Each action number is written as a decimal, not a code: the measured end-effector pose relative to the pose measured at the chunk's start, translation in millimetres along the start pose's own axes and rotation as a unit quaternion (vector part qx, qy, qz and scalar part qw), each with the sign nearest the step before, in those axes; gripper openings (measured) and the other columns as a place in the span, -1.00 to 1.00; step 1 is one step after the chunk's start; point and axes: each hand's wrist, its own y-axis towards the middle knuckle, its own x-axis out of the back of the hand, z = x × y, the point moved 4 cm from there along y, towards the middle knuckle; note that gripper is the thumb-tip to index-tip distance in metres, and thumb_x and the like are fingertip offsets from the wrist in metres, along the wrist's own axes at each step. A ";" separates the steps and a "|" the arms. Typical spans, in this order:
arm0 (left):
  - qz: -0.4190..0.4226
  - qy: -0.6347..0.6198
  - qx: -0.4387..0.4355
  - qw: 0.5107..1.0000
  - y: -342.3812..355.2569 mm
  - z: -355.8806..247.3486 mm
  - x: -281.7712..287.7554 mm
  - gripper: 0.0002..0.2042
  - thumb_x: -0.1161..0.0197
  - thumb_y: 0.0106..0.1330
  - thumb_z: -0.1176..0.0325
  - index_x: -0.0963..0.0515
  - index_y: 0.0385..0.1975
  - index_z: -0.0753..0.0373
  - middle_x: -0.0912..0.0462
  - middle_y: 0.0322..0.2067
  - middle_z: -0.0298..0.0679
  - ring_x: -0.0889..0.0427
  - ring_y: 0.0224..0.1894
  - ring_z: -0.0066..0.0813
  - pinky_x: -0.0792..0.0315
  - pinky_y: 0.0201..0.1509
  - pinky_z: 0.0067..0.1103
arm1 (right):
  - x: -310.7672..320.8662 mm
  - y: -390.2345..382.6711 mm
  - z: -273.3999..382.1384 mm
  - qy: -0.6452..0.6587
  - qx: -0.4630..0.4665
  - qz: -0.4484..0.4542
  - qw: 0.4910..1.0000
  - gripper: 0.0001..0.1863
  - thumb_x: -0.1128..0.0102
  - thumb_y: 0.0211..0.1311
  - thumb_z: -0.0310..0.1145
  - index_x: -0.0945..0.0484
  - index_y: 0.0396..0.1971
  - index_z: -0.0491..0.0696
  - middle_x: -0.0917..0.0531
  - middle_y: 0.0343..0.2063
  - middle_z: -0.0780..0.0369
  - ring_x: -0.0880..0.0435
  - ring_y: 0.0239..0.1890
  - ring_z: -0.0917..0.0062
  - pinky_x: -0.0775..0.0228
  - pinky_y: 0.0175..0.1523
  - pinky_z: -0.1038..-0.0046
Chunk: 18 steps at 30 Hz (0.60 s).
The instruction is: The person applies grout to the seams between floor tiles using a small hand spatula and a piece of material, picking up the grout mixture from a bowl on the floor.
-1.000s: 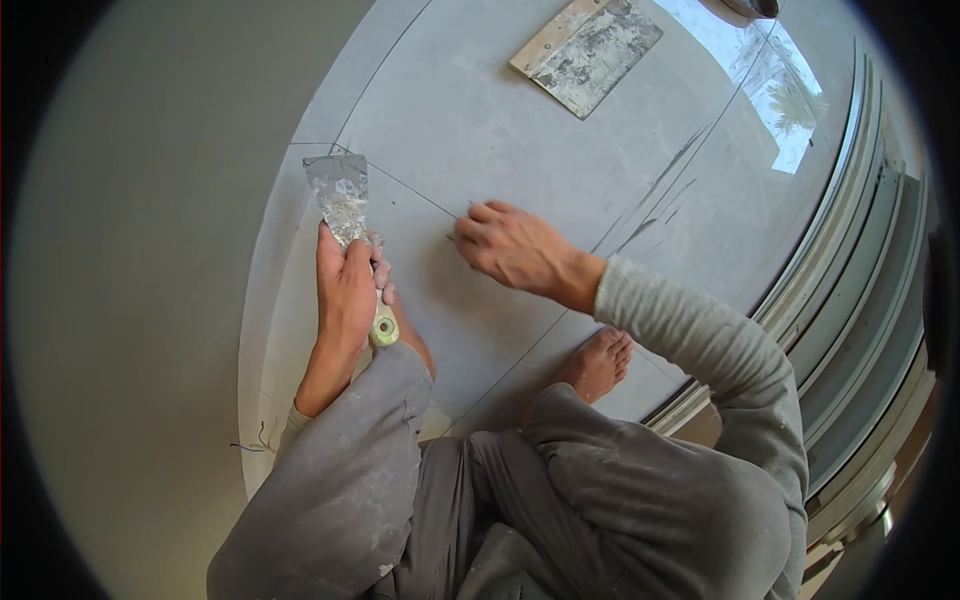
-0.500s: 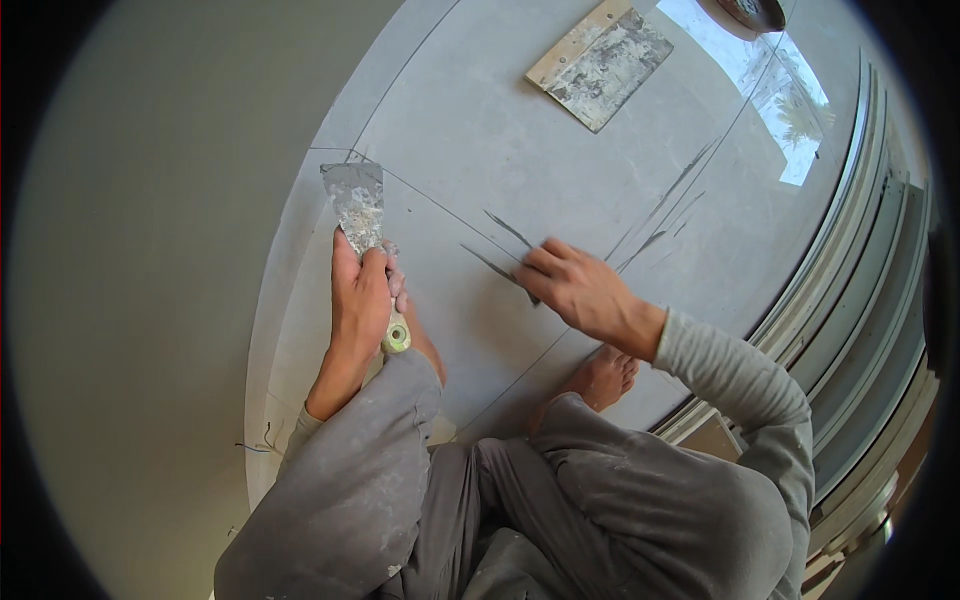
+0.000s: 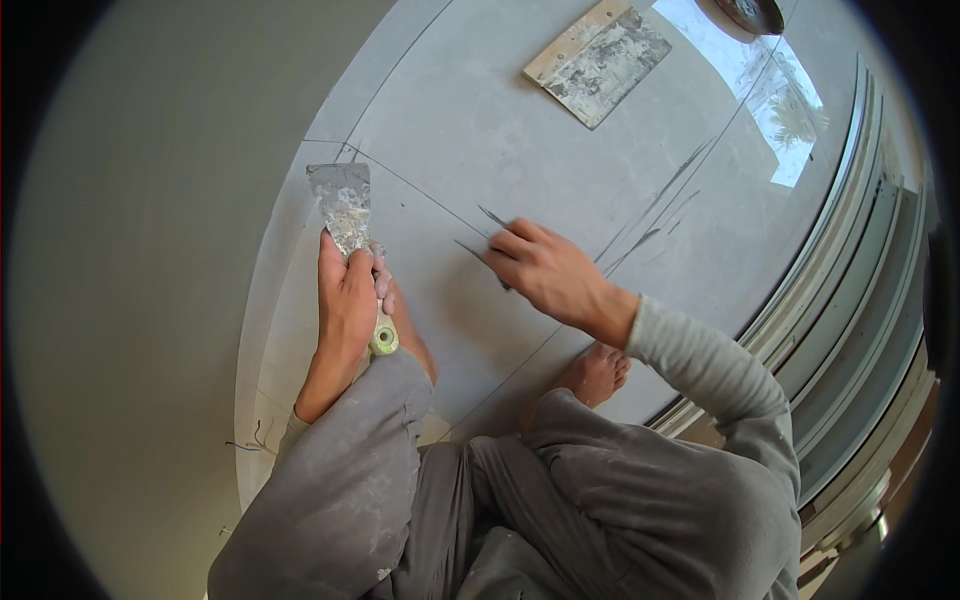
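Observation:
My left hand (image 3: pixel 348 305) is wrapped round the handle of a putty knife (image 3: pixel 340 190), its grey-smeared blade pointing away from me over the tiles. To the right, my right hand (image 3: pixel 550 275) is closed and pressed low to the tiled floor (image 3: pixel 430 110), over a thin joint line. Under its fingers shows the dark edge of a thin flat piece (image 3: pixel 505 286); most of it is hidden, so its kind is unclear. Dark grey streaks of paste (image 3: pixel 470 250) run out from beneath the fingers on both sides of the joint.
A wide paste-smeared scraper blade (image 3: pixel 605 65) with a wooden edge lies farther off on the tiles. Beyond it is a round brown bowl (image 3: pixel 752 14). Metal door tracks (image 3: pixel 850 310) curve along the right; a plain wall (image 3: pixel 160 300) stands at left, with loose wires (image 3: pixel 262 438) low down.
My right hand has slid a little left along the joint, covering more of the dark streaks. My left hand keeps its hold on the putty knife. The whole view has shifted slightly.

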 end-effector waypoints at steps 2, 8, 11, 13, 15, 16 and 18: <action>-0.001 -0.006 0.002 1.000 2.7 -1.2 -1.3 -0.68 0.19 0.36 0.59 -0.25 0.09 0.20 -0.37 -0.33 -0.31 -0.32 -0.57 -0.68 -0.34 -0.62 -0.60 | -20.7 19.1 -9.7 -0.039 0.027 0.020 0.999 -0.89 -0.16 0.17 -0.40 -0.60 -0.42 -0.11 -0.53 -0.26 0.24 -0.50 -0.13 0.38 -0.50 0.02 0.40; -0.004 -0.006 -0.011 1.000 -0.7 -5.2 5.9 -0.74 0.19 0.37 0.58 -0.26 0.02 0.21 -0.37 -0.32 -0.31 -0.31 -0.56 -0.67 -0.34 -0.62 -0.61 | -16.8 -58.6 11.9 -0.052 0.009 0.151 0.987 -0.79 -0.14 0.17 -0.37 -0.61 -0.28 -0.18 -0.53 -0.22 0.23 -0.53 -0.07 0.40 -0.52 0.07 0.38; -0.010 0.000 -0.005 1.000 -2.3 -2.3 10.0 -0.73 0.19 0.37 0.58 -0.26 0.03 0.23 -0.37 -0.32 -0.31 -0.31 -0.57 -0.68 -0.33 -0.62 -0.62 | -4.9 -102.7 22.3 -0.073 0.009 0.141 0.987 -0.81 -0.13 0.16 -0.37 -0.65 -0.36 -0.16 -0.56 -0.23 0.24 -0.55 -0.08 0.43 -0.53 0.02 0.42; 0.006 -0.004 -0.012 1.000 -3.9 1.5 9.7 -0.71 0.19 0.37 0.59 -0.25 0.05 0.23 -0.37 -0.32 -0.31 -0.32 -0.57 -0.68 -0.33 -0.63 -0.63 | -8.3 -123.6 19.5 -0.044 -0.069 0.222 0.972 -0.80 -0.16 0.14 -0.37 -0.64 -0.30 -0.15 -0.55 -0.25 0.23 -0.55 -0.07 0.40 -0.53 0.04 0.39; 0.001 0.006 -0.009 1.000 -5.3 0.5 13.0 -0.71 0.18 0.37 0.60 -0.25 0.06 0.23 -0.37 -0.32 -0.31 -0.33 -0.57 -0.68 -0.34 -0.63 -0.62 | 4.2 -95.2 17.0 -0.002 -0.085 0.189 0.978 -0.75 -0.16 0.16 -0.38 -0.65 -0.20 -0.16 -0.59 -0.20 0.22 -0.57 -0.05 0.35 -0.54 0.07 0.37; -0.006 0.015 -0.005 1.000 -6.0 0.2 16.2 -0.71 0.18 0.37 0.60 -0.25 0.06 0.23 -0.38 -0.32 -0.31 -0.33 -0.57 -0.68 -0.34 -0.62 -0.62 | 10.0 -72.9 13.1 0.040 -0.099 0.156 0.982 -0.69 -0.17 0.18 -0.39 -0.66 -0.10 -0.16 -0.62 -0.15 0.20 -0.59 -0.03 0.31 -0.56 0.10 0.35; -0.003 0.002 0.006 1.000 -4.0 1.6 12.8 -0.71 0.17 0.37 0.59 -0.25 0.06 0.24 -0.38 -0.32 -0.30 -0.34 -0.57 -0.68 -0.34 -0.62 -0.62 | 13.1 -23.0 -1.1 0.032 -0.066 0.080 0.994 -0.73 -0.18 0.19 -0.41 -0.65 -0.13 -0.15 -0.62 -0.14 0.19 -0.58 -0.02 0.28 -0.56 0.08 0.33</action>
